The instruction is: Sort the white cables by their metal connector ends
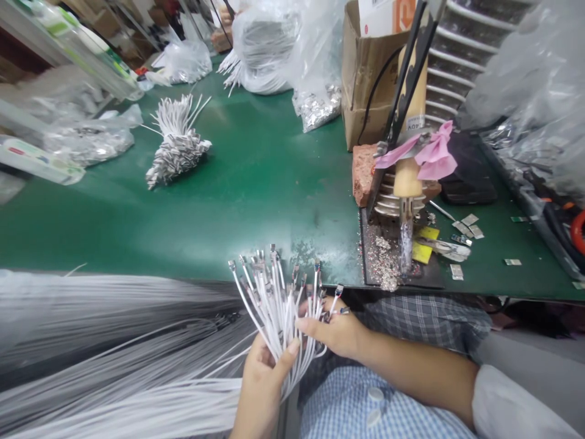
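Green table (256, 183), soldering stand (406, 183), brick (363, 171), cable heap (176, 146)

This is a small assembly workshop for cable-making. A long green work mat (256, 183) covers the bench. At ten o'clock lies a bundle of white cables with metal plugs (176, 149); at twelve, plastic bags of cables (265, 49). At two o'clock a soldering iron on its stand (406, 183) rises over solder scraps, with a cardboard box (365, 79) behind it.

Blue checked shirt (347, 408) — white buttons
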A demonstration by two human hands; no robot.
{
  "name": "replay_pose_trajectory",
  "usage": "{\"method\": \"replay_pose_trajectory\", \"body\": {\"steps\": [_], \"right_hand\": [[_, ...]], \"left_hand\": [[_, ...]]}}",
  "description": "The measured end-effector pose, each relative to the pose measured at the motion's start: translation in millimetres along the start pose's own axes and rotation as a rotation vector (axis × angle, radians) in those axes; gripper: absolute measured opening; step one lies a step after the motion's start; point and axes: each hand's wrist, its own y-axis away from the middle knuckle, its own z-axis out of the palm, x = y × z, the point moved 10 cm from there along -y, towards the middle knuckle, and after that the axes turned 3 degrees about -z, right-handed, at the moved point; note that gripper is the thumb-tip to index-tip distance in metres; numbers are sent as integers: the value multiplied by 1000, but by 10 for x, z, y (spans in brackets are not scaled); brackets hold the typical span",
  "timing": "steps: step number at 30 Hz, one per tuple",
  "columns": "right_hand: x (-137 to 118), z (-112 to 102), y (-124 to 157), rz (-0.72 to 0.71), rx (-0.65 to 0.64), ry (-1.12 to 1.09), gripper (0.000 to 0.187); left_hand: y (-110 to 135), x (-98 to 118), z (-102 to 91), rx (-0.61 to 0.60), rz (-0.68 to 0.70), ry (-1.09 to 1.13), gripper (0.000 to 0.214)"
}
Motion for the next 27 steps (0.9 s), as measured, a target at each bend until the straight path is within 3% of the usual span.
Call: {"method": "replay_pose_trajectory", "body": {"steps": [4,9,19,27], "right_hand": [[-49,35,3,-33,-36,-35,25],[-110,4,14,-67,-8,29,20],[-101,80,19,-61,-84,-76,31],[-46,-17,27,-26,2,-6,36]], "left_hand": [[1,25,60,-33,-1,3,50],[-5,4,12,41,-12,61,49],[-6,-79,-91,161,-32,152,60],[-11,-43,-42,163,-39,243,58]]}}
